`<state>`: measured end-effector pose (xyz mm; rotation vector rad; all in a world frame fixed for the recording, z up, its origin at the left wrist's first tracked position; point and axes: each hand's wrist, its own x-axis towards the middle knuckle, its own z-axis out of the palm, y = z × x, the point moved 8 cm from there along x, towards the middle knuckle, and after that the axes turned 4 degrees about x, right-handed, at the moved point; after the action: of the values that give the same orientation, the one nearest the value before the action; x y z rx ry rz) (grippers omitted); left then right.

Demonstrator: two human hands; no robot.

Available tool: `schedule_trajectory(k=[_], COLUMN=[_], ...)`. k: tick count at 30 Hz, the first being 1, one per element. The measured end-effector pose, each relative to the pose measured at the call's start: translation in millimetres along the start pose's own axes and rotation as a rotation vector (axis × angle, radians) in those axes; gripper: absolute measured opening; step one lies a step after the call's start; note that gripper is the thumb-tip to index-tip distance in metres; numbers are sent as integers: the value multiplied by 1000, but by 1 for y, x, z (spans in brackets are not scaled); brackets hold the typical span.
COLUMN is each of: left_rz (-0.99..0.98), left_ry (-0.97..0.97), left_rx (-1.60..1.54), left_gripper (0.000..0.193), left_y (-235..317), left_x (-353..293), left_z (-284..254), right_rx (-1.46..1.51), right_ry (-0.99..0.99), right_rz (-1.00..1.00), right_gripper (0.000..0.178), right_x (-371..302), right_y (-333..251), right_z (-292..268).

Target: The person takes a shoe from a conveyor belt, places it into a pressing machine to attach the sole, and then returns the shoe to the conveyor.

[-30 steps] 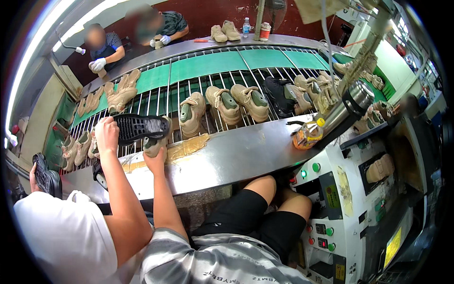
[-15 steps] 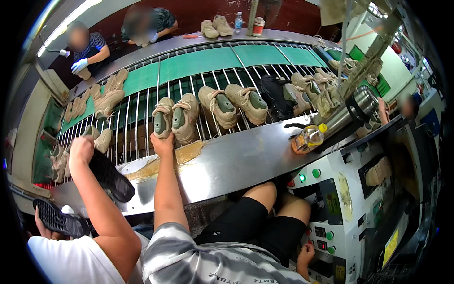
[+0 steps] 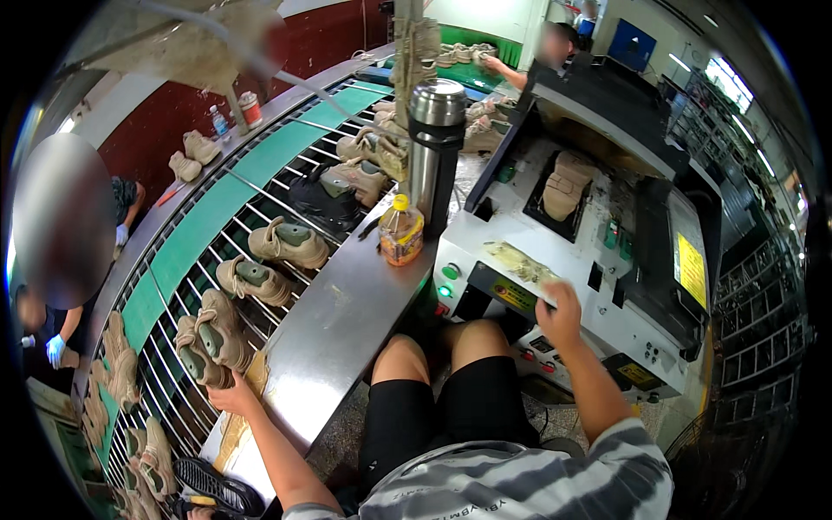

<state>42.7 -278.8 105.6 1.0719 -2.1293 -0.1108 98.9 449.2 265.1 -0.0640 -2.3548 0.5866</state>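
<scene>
My left hand grips the heel of a beige lace-up shoe at the near edge of the metal rod rack. A matching beige shoe stands right beside it. Both shoes have a green insert in the opening. My right hand is over the front edge of a white machine, its fingers curled; whether anything is in them is hidden. A beige shoe lies sole up in the machine's dark recess.
More beige shoes and a black bundle sit along the rack. A steel flask and a yellow-capped bottle stand on the metal ledge. Co-workers are across the line, at far left and at the back. A black sole is lower left.
My view has swung to the right, bringing the machine into full sight. My right hand has risen from the lower buttons to the machine's upper front edge. My left hand stays at the shoe's heel.
</scene>
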Motion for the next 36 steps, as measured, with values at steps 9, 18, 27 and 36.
schedule_trajectory(k=[9, 18, 27, 36], left_rz=[-38, 7, 126, 48], left_ry=[-494, -455, -416, -467], left_rx=[-360, -288, -429, -570], left_gripper=[77, 60, 44, 32], left_y=[34, 54, 46, 68], left_x=[0, -2, 9, 0], left_z=[67, 49, 39, 44], right_rx=[-569, -361, -550, -415], right_ry=[189, -534, -425, -305], right_rz=[117, 675, 681, 686], right_gripper=[64, 65, 78, 76], right_x=[189, 262, 252, 222], right_y=[246, 396, 272, 337], right_z=[23, 92, 103, 55])
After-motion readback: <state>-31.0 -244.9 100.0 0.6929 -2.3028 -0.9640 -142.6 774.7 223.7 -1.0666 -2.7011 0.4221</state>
